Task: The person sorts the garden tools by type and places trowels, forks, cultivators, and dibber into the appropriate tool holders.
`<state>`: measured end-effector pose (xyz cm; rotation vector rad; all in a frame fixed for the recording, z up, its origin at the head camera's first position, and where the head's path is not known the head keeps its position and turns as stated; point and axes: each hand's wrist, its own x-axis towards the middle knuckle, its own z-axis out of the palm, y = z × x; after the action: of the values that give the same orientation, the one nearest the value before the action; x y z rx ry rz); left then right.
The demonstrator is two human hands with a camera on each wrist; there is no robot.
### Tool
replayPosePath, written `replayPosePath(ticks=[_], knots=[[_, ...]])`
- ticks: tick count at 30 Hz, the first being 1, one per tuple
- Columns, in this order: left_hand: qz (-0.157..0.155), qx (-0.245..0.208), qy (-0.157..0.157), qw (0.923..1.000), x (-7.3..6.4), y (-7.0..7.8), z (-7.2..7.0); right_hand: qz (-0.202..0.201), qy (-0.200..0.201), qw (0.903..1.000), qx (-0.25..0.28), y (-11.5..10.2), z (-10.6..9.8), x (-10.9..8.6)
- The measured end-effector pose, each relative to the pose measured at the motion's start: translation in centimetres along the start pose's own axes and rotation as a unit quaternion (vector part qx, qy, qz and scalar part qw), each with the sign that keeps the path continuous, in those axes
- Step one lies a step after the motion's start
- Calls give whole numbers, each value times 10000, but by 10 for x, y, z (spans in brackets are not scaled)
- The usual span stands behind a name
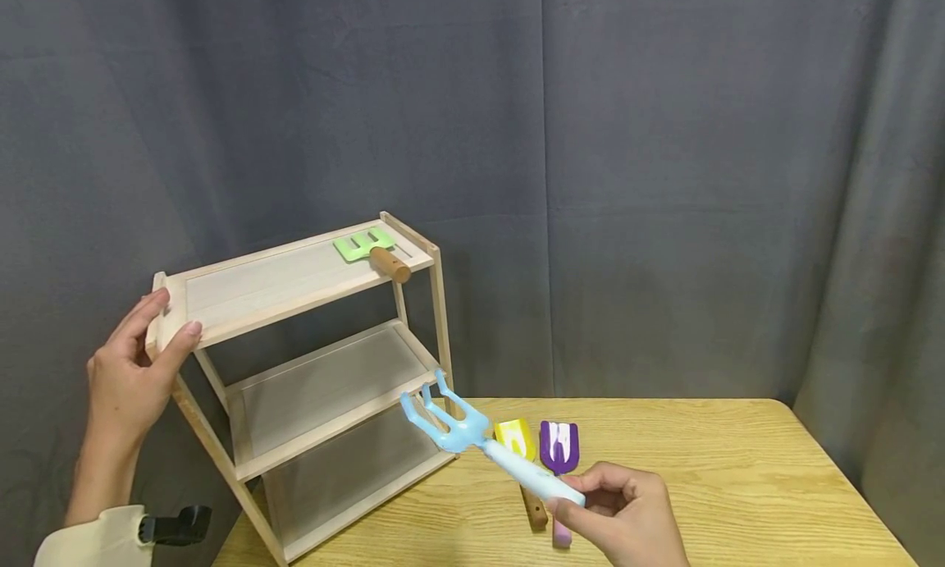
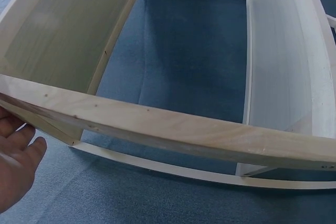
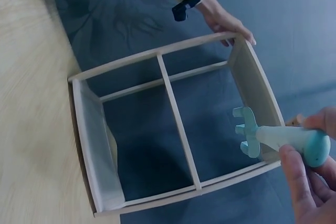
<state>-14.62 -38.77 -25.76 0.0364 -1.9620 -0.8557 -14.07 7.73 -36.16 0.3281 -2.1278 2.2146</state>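
Note:
My left hand (image 1: 125, 378) grips the left end of the top board of a three-tier wooden shelf (image 1: 251, 288), thumb at the front edge and fingers over the end. In the left wrist view its fingers (image 2: 18, 137) show beside a wooden side rail. The shelf leans in the head view. My right hand (image 1: 623, 509) pinches the handle end of a light blue toy garden fork (image 1: 465, 432), prongs toward the shelf. A green toy garden fork (image 1: 362, 244) with a brown wooden handle lies at the top board's right end.
On the wood-grain table (image 1: 709, 468), behind and below the blue fork, lie a yellow toy shovel (image 1: 514, 436) with a brown handle and a purple toy shovel (image 1: 559, 444). A grey curtain (image 1: 664, 181) hangs behind the table and shelf.

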Motion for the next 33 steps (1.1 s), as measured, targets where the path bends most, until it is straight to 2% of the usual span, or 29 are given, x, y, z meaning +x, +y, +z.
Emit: replayPosePath(ticks=[8, 12, 25, 33], knots=[[-51, 82, -6, 10000, 0, 3, 1, 226, -413, 9979, 448, -6, 9, 0], [-98, 111, -60, 9999, 0, 4, 3, 168, -513, 9972, 518, -6, 12, 1], [-79, 243, -126, 9996, -2, 2, 3, 63, -538, 9967, 612, -11, 31, 3], [-47, 222, -141, 9996, -1, 3, 3, -410, -769, 9955, 383, -18, 39, 5]])
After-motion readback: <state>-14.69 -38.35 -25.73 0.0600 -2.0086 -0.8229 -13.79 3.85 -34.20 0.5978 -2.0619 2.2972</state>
